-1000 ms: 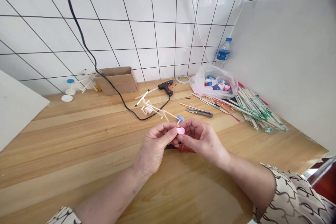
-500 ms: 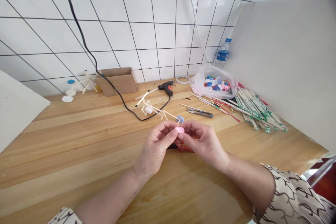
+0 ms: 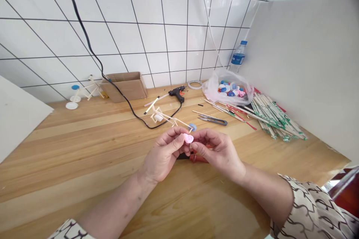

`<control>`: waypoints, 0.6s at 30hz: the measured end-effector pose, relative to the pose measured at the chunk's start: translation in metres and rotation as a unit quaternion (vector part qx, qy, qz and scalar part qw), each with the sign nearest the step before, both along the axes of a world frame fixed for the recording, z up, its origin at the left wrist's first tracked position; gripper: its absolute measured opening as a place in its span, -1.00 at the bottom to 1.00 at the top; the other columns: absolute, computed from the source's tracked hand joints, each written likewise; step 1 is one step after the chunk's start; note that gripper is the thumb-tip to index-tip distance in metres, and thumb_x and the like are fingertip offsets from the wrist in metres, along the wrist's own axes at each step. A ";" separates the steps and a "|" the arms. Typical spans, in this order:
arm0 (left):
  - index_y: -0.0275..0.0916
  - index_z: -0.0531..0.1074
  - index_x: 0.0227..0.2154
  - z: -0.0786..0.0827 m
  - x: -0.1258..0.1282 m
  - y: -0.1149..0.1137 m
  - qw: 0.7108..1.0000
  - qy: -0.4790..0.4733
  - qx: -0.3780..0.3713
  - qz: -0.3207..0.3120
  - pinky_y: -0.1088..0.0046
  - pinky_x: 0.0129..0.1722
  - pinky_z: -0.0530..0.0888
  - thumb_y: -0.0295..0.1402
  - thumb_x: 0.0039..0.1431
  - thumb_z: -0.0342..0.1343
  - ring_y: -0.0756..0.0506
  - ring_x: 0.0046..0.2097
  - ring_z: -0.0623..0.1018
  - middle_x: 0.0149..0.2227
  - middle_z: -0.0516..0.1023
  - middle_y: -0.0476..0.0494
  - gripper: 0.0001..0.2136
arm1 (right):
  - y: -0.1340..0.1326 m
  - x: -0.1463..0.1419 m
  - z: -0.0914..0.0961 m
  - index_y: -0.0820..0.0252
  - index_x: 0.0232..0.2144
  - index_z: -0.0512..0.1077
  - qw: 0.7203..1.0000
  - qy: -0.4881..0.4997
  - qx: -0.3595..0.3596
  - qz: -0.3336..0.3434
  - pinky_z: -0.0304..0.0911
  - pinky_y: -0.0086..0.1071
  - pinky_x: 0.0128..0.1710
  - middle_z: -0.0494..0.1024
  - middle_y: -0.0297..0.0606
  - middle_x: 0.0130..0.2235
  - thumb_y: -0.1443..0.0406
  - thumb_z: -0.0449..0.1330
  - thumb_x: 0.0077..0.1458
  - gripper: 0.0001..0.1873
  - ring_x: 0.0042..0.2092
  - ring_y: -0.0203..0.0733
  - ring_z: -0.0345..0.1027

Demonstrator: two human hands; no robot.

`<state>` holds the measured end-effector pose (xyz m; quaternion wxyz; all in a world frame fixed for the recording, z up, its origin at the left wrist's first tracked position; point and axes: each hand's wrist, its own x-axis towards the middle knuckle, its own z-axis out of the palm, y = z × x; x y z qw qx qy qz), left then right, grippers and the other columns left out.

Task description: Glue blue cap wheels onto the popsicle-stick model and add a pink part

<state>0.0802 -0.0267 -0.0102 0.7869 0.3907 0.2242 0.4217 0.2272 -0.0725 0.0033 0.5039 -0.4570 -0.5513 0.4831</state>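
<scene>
My L hand (image 3: 164, 155) pinches the pink cap (image 3: 188, 138) btwn thumb & fingers, up off the table (image 3: 70, 164). R hand (image 3: 218, 153) half-curled, fingers right by cap, can't tell if touching. Stick frame (image 3: 165, 116) & blue cap (image 3: 192, 127) just past my hands. Risk: smooth cap slips from loose pinch, or knuckles bump frame & shift it.

Left hand (image 3: 164, 155), right hand (image 3: 219, 153), raised close together

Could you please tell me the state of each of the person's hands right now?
Left hand: closed, pinching a pink plastic cap.
Right hand: fingers curled against the cap's other side; whether it grips too cannot be told.
</scene>
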 end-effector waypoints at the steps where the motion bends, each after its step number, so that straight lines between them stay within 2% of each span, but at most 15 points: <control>1: -0.28 0.48 -0.42 0.000 0.001 -0.001 1.000 -0.001 -0.002 0.000 0.56 -0.47 0.44 -0.38 -0.03 0.27 0.07 -0.50 0.44 -0.50 0.50 0.00 -0.88 | 0.000 -0.001 -0.001 0.25 -0.31 0.41 1.000 -0.018 0.020 -0.007 0.37 -0.44 -0.52 0.53 -0.27 -0.44 0.17 0.20 0.03 -0.76 -0.48 -0.31 0.41; 3: -0.27 0.48 -0.42 0.000 0.002 -0.002 1.000 -0.003 -0.003 0.004 0.57 -0.47 0.44 -0.38 -0.04 0.27 0.07 -0.50 0.44 -0.50 0.50 0.00 -0.88 | 0.000 -0.001 -0.004 0.25 -0.33 0.43 0.994 -0.069 0.077 -0.028 0.35 -0.46 -0.53 0.54 -0.27 -0.46 0.24 0.17 0.07 -0.83 -0.51 -0.32 0.40; 6: -0.26 0.49 -0.41 -0.002 0.003 -0.004 1.000 -0.004 0.002 0.008 0.57 -0.45 0.45 -0.38 -0.03 0.27 0.07 -0.50 0.44 -0.51 0.50 0.01 -0.88 | 0.000 -0.001 -0.003 0.24 -0.39 0.45 0.967 -0.161 0.189 -0.065 0.34 -0.46 -0.48 0.54 -0.28 -0.50 0.34 0.15 0.09 -0.91 -0.49 -0.32 0.41; 8: -0.26 0.50 -0.41 -0.003 0.003 -0.003 1.000 -0.006 0.002 0.003 0.56 -0.45 0.45 -0.38 -0.03 0.26 0.06 -0.49 0.45 -0.52 0.51 0.00 -0.89 | 0.000 -0.001 -0.001 0.22 -0.40 0.46 0.954 -0.186 0.225 -0.070 0.34 -0.43 -0.41 0.55 -0.28 -0.50 0.35 0.16 0.08 -0.92 -0.46 -0.30 0.42; 10: -0.26 0.51 -0.40 -0.004 0.002 -0.002 1.000 -0.009 -0.007 -0.003 0.56 -0.45 0.45 -0.39 -0.03 0.26 0.07 -0.49 0.45 -0.51 0.51 -0.01 -0.90 | -0.001 0.000 0.001 0.22 -0.37 0.46 0.971 -0.145 0.185 -0.042 0.35 -0.41 -0.39 0.56 -0.26 -0.47 0.29 0.17 0.07 -0.89 -0.43 -0.29 0.42; 12: -0.27 0.53 -0.41 -0.003 0.001 0.000 1.000 -0.017 -0.019 -0.010 0.57 -0.46 0.44 -0.39 -0.04 0.27 0.07 -0.50 0.45 -0.51 0.51 0.00 -0.90 | 0.000 0.002 0.002 0.24 -0.36 0.45 0.996 -0.046 0.082 0.003 0.36 -0.40 -0.42 0.55 -0.25 -0.45 0.21 0.19 0.06 -0.81 -0.43 -0.27 0.43; 13: -0.27 0.53 -0.42 -0.003 0.001 0.000 0.999 -0.021 -0.021 -0.016 0.57 -0.47 0.44 -0.39 -0.05 0.28 0.08 -0.51 0.44 -0.53 0.49 0.00 -0.89 | 0.001 0.004 0.002 0.25 -0.36 0.43 0.999 0.012 0.028 0.026 0.36 -0.39 -0.43 0.55 -0.24 -0.44 0.18 0.20 0.04 -0.78 -0.42 -0.26 0.44; 15: -0.28 0.54 -0.44 -0.001 0.000 0.000 0.999 -0.017 -0.026 -0.030 0.56 -0.49 0.43 -0.39 -0.07 0.29 0.07 -0.52 0.43 -0.56 0.47 0.00 -0.89 | 0.004 0.006 -0.001 0.26 -0.38 0.41 0.990 0.110 -0.051 0.071 0.36 -0.38 -0.43 0.56 -0.24 -0.43 0.18 0.24 0.01 -0.77 -0.41 -0.25 0.45; 18: -0.27 0.55 -0.45 0.001 -0.001 -0.001 0.998 -0.009 -0.031 -0.045 0.54 -0.49 0.41 -0.38 -0.09 0.30 0.07 -0.54 0.42 -0.56 0.46 -0.01 -0.89 | 0.008 0.009 -0.006 0.26 -0.40 0.40 0.973 0.178 -0.082 0.121 0.36 -0.35 -0.37 0.57 -0.25 -0.43 0.23 0.29 -0.03 -0.79 -0.41 -0.25 0.45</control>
